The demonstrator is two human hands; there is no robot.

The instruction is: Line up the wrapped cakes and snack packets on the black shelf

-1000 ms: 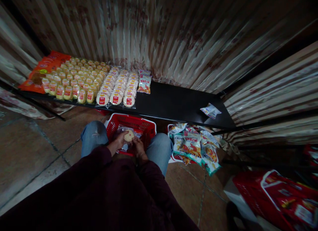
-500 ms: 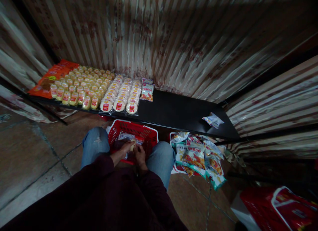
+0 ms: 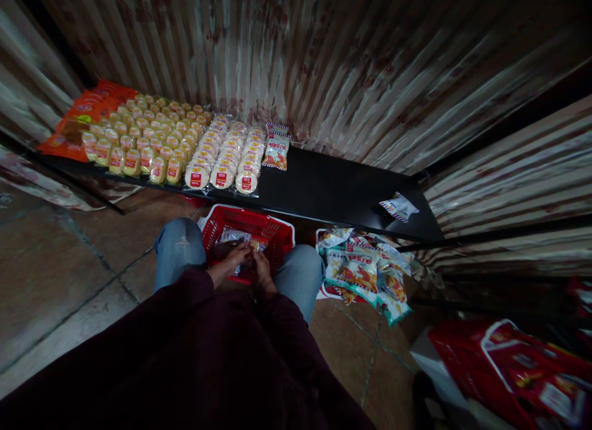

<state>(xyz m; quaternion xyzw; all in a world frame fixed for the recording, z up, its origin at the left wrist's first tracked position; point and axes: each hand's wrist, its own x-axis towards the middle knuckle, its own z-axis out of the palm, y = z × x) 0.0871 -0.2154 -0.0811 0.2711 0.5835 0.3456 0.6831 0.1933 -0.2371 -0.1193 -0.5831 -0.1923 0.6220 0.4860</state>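
Note:
Both hands meet over a red plastic basket [image 3: 277, 226] on the floor between my knees. My left hand [image 3: 237, 255] is closed, its fingertips pinching a small pale thing [image 3: 254, 247] whose kind I cannot make out. Close beside it, my right hand [image 3: 261, 268] is also closed, fingertips on the same pale thing. Fingers cover most of it. Beneath the hands, packets [image 3: 235, 235] with white and red wrapping lie in the basket.
Ahead runs a low black shelf [image 3: 324, 183] with yellow wrapped cakes [image 3: 148, 134], rows of round white packs [image 3: 224, 152], orange bags [image 3: 87, 118], snack bags [image 3: 276, 151] and a lone packet [image 3: 398, 206]. A heaped basket of snack bags [image 3: 358, 266] stands right; red bags [image 3: 518, 362] lie beyond.
The hands have drawn closer together around the pale thing, which shows less now. The view has tilted slightly, shifting the shelf and baskets upward in the picture.

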